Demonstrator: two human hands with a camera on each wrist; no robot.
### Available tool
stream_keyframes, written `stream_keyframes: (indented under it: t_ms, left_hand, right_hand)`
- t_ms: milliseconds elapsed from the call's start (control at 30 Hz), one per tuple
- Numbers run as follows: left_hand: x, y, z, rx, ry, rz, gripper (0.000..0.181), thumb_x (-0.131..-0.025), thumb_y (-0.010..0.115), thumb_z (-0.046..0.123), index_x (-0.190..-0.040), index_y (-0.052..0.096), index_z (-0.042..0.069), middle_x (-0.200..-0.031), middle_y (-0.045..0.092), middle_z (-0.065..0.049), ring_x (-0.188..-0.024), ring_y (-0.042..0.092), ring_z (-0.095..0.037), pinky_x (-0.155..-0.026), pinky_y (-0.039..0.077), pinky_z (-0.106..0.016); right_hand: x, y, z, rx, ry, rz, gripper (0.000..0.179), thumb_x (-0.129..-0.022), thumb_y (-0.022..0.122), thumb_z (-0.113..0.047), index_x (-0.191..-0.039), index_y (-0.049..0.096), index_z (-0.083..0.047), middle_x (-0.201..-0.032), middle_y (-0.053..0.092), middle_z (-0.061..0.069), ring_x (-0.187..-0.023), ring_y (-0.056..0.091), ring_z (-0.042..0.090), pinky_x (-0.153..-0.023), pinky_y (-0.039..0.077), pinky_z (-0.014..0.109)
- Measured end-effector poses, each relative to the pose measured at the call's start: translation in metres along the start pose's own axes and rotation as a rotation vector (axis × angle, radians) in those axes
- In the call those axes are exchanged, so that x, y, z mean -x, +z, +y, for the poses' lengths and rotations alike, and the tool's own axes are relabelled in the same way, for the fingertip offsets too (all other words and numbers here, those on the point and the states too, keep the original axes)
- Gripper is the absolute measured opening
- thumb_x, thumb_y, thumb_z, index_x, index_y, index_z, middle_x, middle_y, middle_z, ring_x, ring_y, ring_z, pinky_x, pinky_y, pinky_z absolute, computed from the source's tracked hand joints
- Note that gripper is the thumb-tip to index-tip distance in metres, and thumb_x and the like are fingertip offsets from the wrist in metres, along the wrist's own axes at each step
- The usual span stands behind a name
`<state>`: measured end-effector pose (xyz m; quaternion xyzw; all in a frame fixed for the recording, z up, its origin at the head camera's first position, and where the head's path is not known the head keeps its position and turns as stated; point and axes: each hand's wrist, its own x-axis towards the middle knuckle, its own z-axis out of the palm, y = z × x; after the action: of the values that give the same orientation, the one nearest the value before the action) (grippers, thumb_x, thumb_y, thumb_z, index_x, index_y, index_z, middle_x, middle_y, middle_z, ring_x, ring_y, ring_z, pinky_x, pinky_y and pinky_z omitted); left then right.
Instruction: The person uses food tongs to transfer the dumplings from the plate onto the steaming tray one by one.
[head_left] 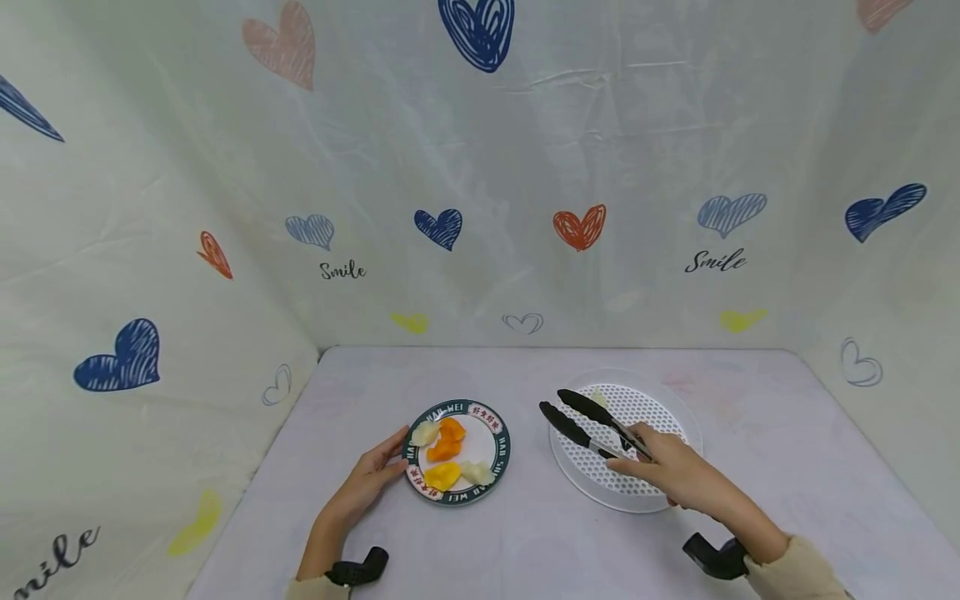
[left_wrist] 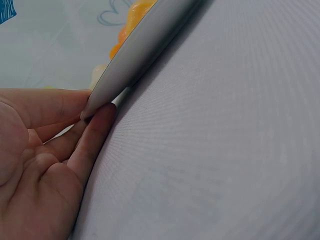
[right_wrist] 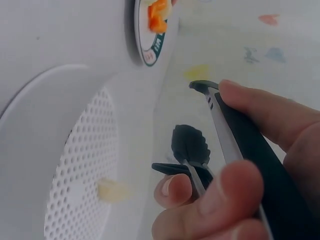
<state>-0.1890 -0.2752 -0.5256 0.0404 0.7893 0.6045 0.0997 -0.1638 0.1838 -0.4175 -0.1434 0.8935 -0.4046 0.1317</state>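
Observation:
My left hand (head_left: 369,479) pinches the left rim of a small round plate (head_left: 480,433) with a green lettered border; in the left wrist view, fingers (left_wrist: 97,132) reach under the edge. On the plate lie orange pieces (head_left: 446,448), a yellow piece (head_left: 442,476) and pale pieces (head_left: 425,433), perhaps fruit or vegetable. My right hand (head_left: 678,471) grips black-tipped metal tongs (head_left: 585,407), their tips spread apart with nothing between them. Below the tongs is a round white perforated tray (head_left: 651,407). A pale piece (right_wrist: 111,191) lies on it, partly hidden by the tongs in the head view.
Plate and tray stand apart on a pale tabletop (head_left: 517,550), plate left, tray right. A white curtain (head_left: 517,167) printed with hearts and "Smile" surrounds the table at the back and sides. Black wrist devices (head_left: 358,568) sit on both forearms.

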Motion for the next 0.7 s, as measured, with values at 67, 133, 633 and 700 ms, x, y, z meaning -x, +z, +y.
stream_keyframes:
  t_ms: [67, 133, 633, 700]
  left_hand:
    - [0.000, 0.000, 0.000, 0.005, 0.002, -0.003, 0.061, -0.100, 0.059, 0.010, -0.155, 0.033, 0.003, -0.160, 0.030, -0.013, -0.148, 0.025, -0.030, -0.116, 0.023, -0.043]
    - [0.000, 0.000, 0.000, 0.005, 0.002, -0.003, 0.061, -0.100, 0.059, 0.010, -0.155, 0.033, 0.004, -0.160, 0.030, -0.012, -0.148, 0.025, -0.030, -0.116, 0.022, -0.043]
    - [0.000, 0.000, 0.002, 0.003, 0.001, 0.001, 0.061, -0.100, 0.059, 0.011, -0.155, 0.034, 0.004, -0.160, 0.030, -0.012, -0.148, 0.024, -0.030, -0.116, 0.022, -0.044]
    - [0.000, 0.000, 0.002, 0.005, 0.001, 0.005, 0.060, -0.100, 0.059, 0.010, -0.154, 0.034, 0.003, -0.160, 0.031, -0.013, -0.148, 0.024, -0.031, -0.116, 0.022, -0.044]
  right_hand:
    - [-0.001, 0.005, -0.005, -0.002, -0.040, -0.017, 0.057, -0.094, 0.068, -0.038, -0.124, 0.051, 0.008, -0.061, 0.044, 0.000, -0.037, 0.041, 0.009, -0.032, 0.044, 0.030]
    - [-0.002, 0.011, -0.009, -0.005, -0.063, -0.035, 0.050, -0.094, 0.068, -0.037, -0.118, 0.053, 0.004, -0.062, 0.044, 0.000, -0.038, 0.042, 0.008, -0.032, 0.043, 0.028]
    - [-0.015, 0.053, -0.032, 0.053, -0.125, -0.124, 0.065, -0.087, 0.073, -0.047, -0.115, 0.056, 0.008, -0.058, 0.046, -0.005, -0.044, 0.042, 0.003, -0.039, 0.032, 0.019]
    - [-0.017, 0.058, -0.034, 0.081, -0.128, -0.120, 0.062, -0.086, 0.074, -0.046, -0.113, 0.058, 0.007, -0.059, 0.046, -0.005, -0.047, 0.041, 0.005, -0.040, 0.032, 0.020]
